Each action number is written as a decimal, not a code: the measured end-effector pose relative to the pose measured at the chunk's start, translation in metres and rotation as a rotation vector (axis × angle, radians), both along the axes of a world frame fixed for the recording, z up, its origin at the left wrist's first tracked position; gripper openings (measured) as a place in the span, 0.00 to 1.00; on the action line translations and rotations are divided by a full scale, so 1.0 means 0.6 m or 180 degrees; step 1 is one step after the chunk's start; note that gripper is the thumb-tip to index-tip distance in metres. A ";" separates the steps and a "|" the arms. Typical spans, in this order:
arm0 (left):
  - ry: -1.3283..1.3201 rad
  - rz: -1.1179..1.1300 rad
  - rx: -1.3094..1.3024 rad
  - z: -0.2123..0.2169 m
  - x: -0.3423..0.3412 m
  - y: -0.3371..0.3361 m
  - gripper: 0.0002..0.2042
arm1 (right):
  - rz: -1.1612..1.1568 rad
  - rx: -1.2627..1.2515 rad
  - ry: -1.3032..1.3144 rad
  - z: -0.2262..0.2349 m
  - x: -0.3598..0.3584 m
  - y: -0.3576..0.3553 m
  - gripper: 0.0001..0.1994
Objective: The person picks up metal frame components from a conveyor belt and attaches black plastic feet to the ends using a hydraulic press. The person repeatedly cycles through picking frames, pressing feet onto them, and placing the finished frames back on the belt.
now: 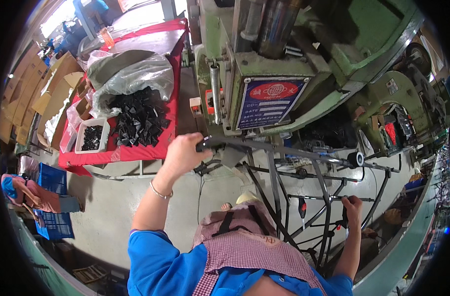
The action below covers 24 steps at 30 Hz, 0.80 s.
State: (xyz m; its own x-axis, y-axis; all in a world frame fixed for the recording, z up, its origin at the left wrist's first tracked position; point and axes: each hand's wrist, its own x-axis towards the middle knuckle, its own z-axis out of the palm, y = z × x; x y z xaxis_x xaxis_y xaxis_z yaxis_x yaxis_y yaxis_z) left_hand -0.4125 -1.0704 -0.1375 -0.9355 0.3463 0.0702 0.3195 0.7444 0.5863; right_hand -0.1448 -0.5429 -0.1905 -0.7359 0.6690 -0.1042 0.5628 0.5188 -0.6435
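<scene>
A large black tubular metal frame (327, 197) stretches across the right half, in front of the green press. My left hand (183, 154) is closed around the left end of its long upper bar, close to the press's lower jaw. My right hand (353, 209) is closed at a lower crossbar of the same frame, farther right and nearer to me. A dark handle-like piece (345, 218) shows beside those fingers; I cannot tell whether it is a separate tool. A red-and-black-handled screwdriver (302, 208) points downward among the tubes.
The green press (313, 59) stands directly ahead. On the left, a red-covered table (170, 118) bears a heap of black angular pieces (143, 118) and a white bin (105, 138) of small black parts. Blue crates (54, 224) and another person (35, 195) are at far left.
</scene>
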 end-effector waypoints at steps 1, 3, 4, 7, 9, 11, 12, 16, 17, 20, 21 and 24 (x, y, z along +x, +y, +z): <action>0.0044 0.0027 -0.0146 -0.013 0.010 -0.003 0.15 | -0.0005 -0.0061 0.0054 -0.004 0.005 -0.002 0.14; 0.0099 0.0073 -0.0031 -0.053 0.041 -0.008 0.15 | 0.0058 -0.0202 0.0109 -0.030 0.019 0.005 0.12; -0.0018 0.0174 -0.0014 -0.081 0.057 -0.013 0.15 | -0.0044 -0.0427 0.0174 -0.056 0.030 0.008 0.11; -0.0483 0.0304 -0.0306 -0.203 0.107 -0.031 0.15 | -0.0120 -0.0360 0.0382 -0.146 0.068 0.008 0.10; -0.0644 0.0152 -0.0658 -0.280 0.142 -0.037 0.17 | -0.0070 -0.0292 0.0150 -0.172 0.098 -0.019 0.11; -0.0441 0.0013 -0.1194 -0.334 0.182 -0.028 0.21 | 0.0006 -0.0343 -0.0283 -0.238 0.137 -0.016 0.18; -0.0346 -0.0033 -0.1057 -0.340 0.201 -0.009 0.22 | 0.0144 -0.0213 -0.0644 -0.210 0.135 -0.045 0.20; -0.0740 -0.0729 -0.0432 -0.314 0.230 0.138 0.24 | 0.0241 0.0035 -0.0590 -0.201 0.202 -0.085 0.21; -0.0755 -0.1111 -0.0268 -0.284 0.249 0.191 0.24 | 0.0194 0.0021 -0.0659 -0.187 0.233 -0.087 0.20; -0.0415 -0.2029 0.0284 -0.170 0.263 0.370 0.22 | 0.0470 0.0371 -0.0785 -0.152 0.298 -0.103 0.19; -0.0634 -0.2170 0.0491 -0.139 0.278 0.436 0.22 | 0.0556 0.0311 -0.0804 -0.156 0.325 -0.101 0.19; -0.0375 -0.2639 0.1303 -0.051 0.347 0.633 0.29 | 0.0792 0.0181 -0.0302 -0.152 0.403 -0.142 0.16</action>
State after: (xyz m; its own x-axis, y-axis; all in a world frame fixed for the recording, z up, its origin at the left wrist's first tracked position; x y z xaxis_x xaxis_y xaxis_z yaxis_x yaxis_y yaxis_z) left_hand -0.2046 -0.6906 -0.1680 -0.4093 0.8761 0.2547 0.5783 0.0332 0.8151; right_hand 0.0972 -0.6282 -0.2819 -0.8671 0.4755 -0.1481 0.4699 0.6824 -0.5599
